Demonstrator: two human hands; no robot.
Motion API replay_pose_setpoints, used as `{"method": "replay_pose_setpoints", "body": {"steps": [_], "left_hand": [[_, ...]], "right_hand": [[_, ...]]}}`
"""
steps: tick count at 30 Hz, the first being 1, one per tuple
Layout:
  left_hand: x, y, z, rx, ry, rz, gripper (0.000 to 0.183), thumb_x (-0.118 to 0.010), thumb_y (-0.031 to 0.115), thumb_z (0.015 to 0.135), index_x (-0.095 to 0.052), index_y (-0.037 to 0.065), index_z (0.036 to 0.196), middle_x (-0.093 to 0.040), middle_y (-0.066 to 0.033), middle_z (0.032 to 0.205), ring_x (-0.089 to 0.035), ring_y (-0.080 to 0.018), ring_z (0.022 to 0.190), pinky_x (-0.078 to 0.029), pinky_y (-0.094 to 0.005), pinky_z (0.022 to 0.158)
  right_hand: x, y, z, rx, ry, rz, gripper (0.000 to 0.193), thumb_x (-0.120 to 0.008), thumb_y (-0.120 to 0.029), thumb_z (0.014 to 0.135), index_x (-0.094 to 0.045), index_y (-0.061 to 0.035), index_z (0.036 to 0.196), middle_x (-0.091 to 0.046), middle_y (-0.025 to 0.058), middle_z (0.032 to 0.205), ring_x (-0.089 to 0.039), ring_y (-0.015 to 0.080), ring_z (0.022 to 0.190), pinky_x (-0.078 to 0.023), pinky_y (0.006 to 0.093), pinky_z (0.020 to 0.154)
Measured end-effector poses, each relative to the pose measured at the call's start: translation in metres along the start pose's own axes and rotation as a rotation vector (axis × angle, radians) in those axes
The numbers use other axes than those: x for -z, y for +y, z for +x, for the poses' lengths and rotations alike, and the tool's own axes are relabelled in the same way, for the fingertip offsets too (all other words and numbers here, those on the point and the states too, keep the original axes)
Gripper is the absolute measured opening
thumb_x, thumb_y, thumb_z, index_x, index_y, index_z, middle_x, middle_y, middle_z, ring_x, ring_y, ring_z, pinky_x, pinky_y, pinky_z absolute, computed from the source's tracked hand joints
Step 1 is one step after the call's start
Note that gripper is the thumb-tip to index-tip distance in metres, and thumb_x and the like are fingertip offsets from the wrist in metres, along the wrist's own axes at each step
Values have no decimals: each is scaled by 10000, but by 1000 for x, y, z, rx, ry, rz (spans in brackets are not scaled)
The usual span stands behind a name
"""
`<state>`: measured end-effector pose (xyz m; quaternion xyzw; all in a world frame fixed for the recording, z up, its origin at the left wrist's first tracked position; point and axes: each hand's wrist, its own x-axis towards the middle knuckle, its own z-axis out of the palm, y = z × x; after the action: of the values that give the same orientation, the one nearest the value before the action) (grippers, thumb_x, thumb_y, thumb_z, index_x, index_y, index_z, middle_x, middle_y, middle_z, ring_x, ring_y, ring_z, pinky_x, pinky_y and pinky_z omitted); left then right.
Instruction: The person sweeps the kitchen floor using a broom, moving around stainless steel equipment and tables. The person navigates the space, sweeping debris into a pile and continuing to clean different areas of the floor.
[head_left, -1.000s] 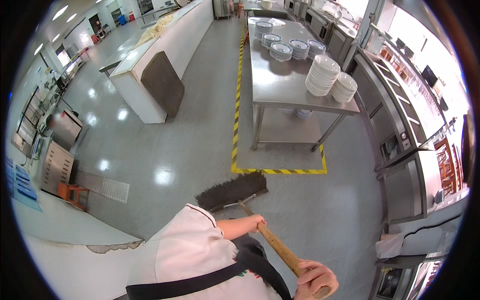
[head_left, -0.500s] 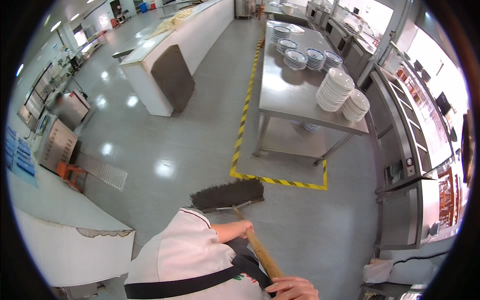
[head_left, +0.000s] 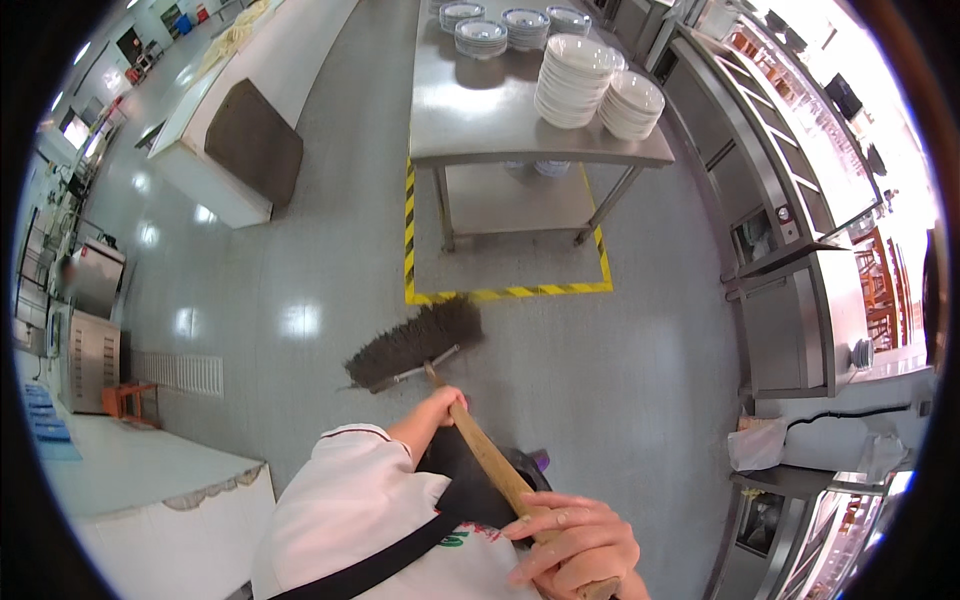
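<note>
A push broom with dark bristles (head_left: 415,342) rests on the grey floor ahead of me, just outside the corner of the yellow-black floor tape (head_left: 510,294). Its wooden handle (head_left: 487,458) slopes back toward my body. Partway down the handle, my left hand (head_left: 440,405) is closed around it. My right hand (head_left: 578,545) wraps the upper part, with the handle's end poking out below the fingers. The white sleeve of my left arm covers part of the floor beside the broom.
A steel table (head_left: 480,125) carries white plate stacks (head_left: 578,82) and blue-rimmed dishes (head_left: 481,38). Left stands a white counter (head_left: 215,190) with a brown board (head_left: 253,143) leaning on its end. Steel cabinets (head_left: 795,325) line the right. A floor grate (head_left: 178,373) and orange stool (head_left: 130,402) sit left.
The view has shifted forward and turned right, so the table and counter stand higher and farther left. The broom head has tilted and lies farther up-left in view. More of my right hand shows.
</note>
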<state>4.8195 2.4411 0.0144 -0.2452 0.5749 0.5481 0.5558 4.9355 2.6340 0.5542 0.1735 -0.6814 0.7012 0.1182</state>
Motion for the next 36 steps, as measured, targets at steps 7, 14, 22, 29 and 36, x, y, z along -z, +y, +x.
{"method": "replay_pose_setpoints", "body": {"steps": [7, 14, 22, 29, 36], "left_hand": [[-70, -69, -29, -31, 47, -572, 243, -479, 141, 809, -480, 55, 581, -504, -83, 567, -499, -198, 487, -430, -331, 474], [-155, -147, -5, -136, 181, -800, 176, -459, 136, 841, -464, 54, 686, -508, -108, 590, -522, -236, 520, -438, -379, 492], [-290, -126, 13, -312, 139, -919, 193, -401, 158, 879, -412, 72, 706, -430, -89, 590, -469, -246, 526, -412, -383, 512], [-386, -53, 36, 75, 111, -1177, 233, -443, 145, 869, -344, 103, 662, -410, -54, 555, -446, -171, 467, -400, -324, 425], [-487, -15, 100, 281, 249, -944, 159, -459, 132, 834, -392, 79, 700, -434, -61, 574, -478, -208, 492, -443, -364, 452]], "right_hand": [[74, 3, -63, 4, -270, 150, 418, -532, -229, 938, -421, -135, 546, -678, 40, 717, -691, 343, 841, -502, 515, 871], [138, -36, -141, 22, -207, 124, 416, -573, -142, 893, -422, -122, 506, -657, 39, 653, -697, 325, 784, -526, 505, 833], [251, -53, -171, -180, -49, 298, 302, -585, 51, 769, -469, -73, 519, -647, 115, 657, -675, 374, 770, -520, 550, 802], [332, -55, -171, -128, 142, 106, 383, -596, 160, 647, -382, -101, 466, -624, 82, 558, -671, 303, 537, -591, 457, 606], [431, -59, -192, -113, 279, 43, 384, -570, 211, 607, -362, -98, 512, -627, 93, 592, -695, 315, 665, -580, 439, 633]]}}
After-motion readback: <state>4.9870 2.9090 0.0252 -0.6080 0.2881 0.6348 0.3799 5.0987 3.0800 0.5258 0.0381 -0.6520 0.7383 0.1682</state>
